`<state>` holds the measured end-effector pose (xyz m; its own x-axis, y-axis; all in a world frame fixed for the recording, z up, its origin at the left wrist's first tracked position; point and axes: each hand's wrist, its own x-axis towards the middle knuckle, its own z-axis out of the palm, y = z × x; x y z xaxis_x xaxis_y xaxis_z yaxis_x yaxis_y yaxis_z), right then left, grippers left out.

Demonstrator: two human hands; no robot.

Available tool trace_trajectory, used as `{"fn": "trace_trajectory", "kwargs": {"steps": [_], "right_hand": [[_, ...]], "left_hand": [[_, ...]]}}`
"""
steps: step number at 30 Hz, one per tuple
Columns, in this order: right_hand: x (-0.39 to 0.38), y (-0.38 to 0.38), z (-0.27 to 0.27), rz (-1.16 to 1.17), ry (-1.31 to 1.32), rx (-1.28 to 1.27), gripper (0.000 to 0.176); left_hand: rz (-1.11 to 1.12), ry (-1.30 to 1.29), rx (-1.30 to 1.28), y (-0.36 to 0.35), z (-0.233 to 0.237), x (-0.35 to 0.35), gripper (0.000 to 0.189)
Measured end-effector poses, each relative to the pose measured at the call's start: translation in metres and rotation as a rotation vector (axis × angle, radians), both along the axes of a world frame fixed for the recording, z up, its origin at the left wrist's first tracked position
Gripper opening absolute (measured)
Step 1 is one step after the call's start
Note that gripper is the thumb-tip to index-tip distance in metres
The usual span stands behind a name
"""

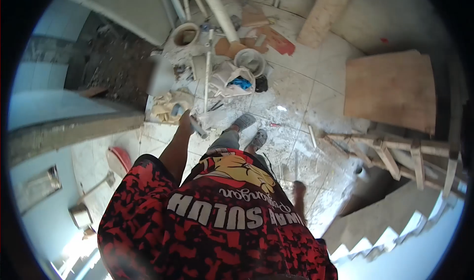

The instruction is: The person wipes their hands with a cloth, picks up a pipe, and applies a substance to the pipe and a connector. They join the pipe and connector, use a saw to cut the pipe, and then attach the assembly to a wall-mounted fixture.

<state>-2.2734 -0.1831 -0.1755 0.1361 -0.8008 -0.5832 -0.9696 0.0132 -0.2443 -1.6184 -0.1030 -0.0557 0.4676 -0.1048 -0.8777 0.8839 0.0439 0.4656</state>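
My left hand (184,121) is extended ahead at the left and closed round a grey tool (199,127), whose exact kind is unclear. Just beyond that hand lies a crumpled tan sack (168,106) on the tiles. Low at my right side, my right hand (298,187) is small and dark; its fingers are too unclear to read, and nothing in it can be made out. Ahead of my feet, a whitish sack (222,80) with a blue item (240,83) rests beside a pale bucket (250,61).
A white pole (208,73) stands near the sacks. Another round container (186,34) and cardboard pieces (275,39) are farther ahead. At the right are a wooden board (390,90), a wooden frame (385,144) and a stair opening (370,196). A red basin (119,160) is left.
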Motion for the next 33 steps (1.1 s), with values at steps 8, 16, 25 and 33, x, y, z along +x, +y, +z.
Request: {"fn": "trace_trajectory", "kwargs": {"steps": [8, 16, 25, 33], "right_hand": [[0.105, -0.243, 0.162, -0.574, -0.443, 0.038, 0.019], [0.313, -0.241, 0.138, -0.067, -0.359, 0.213, 0.026], [0.457, -0.172, 0.141, 0.647, -0.284, 0.110, 0.028], [0.523, -0.218, 0.136, 0.905, -0.243, 0.086, 0.026]], "left_hand": [[0.587, 0.011, 0.079, 0.191, -0.014, -0.065, 0.032], [0.743, -0.079, -0.109, 0.180, 0.001, -0.070, 0.034], [0.642, -0.291, -0.253, 0.144, 0.052, 0.012, 0.020], [0.625, -0.301, -0.292, 0.102, 0.065, 0.002, 0.031]]}}
